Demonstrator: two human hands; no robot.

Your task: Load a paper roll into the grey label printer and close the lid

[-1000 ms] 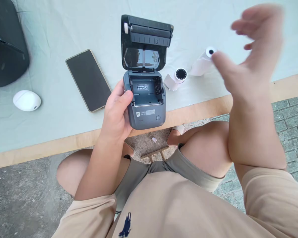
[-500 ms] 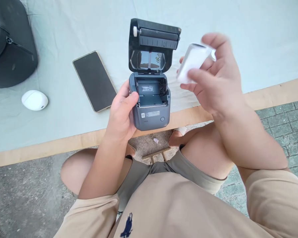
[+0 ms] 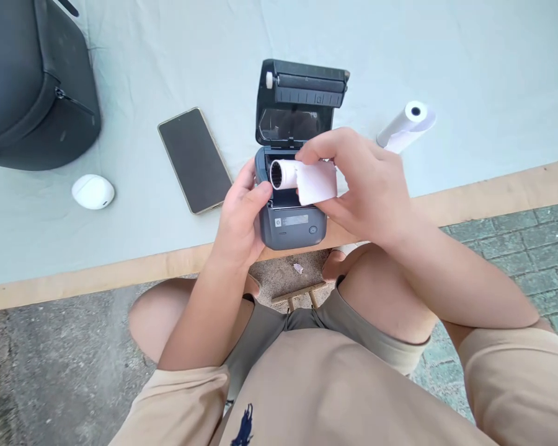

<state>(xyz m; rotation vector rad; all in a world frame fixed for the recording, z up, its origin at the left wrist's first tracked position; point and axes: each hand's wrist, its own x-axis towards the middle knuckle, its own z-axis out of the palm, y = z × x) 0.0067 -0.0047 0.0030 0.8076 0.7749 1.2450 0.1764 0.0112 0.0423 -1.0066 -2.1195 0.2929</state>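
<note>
1. A seated person's left hand (image 3: pixel 240 218) wraps around the left side of a small grey printer (image 3: pixel 292 214), thumb resting on its top edge, holding it at the near edge of the surface (image 3: pixel 400 43).
2. The printer's black lid (image 3: pixel 302 99) stands swung up and back, its roller bar at the far end and the paper bay open to view.
3. The right hand (image 3: pixel 365 183) is partly curled, thumb and fingers pinching a white paper roll (image 3: pixel 302 178), which lies sideways right over the open bay with its hollow core facing left.
4. A loose flap of paper hangs from that roll, draped over the front of the bay and just above the printer's small display and power button.
5. Whether the roll already rests inside the bay or is held slightly above it cannot be told from this angle.
6. A second paper roll (image 3: pixel 402 127) lies on the pale green cloth to the right of the printer, well apart from the hands.
7. A dark smartphone (image 3: pixel 195 160) lies face up just left of the printer, set at an angle.
8. A white pebble-shaped case (image 3: pixel 93 191) sits further left, near a black zipped bag (image 3: pixel 28 87) at the far left corner.
9. Bare knees, grey shorts and a beige shirt fill the near part of the view, above paved ground.
</note>
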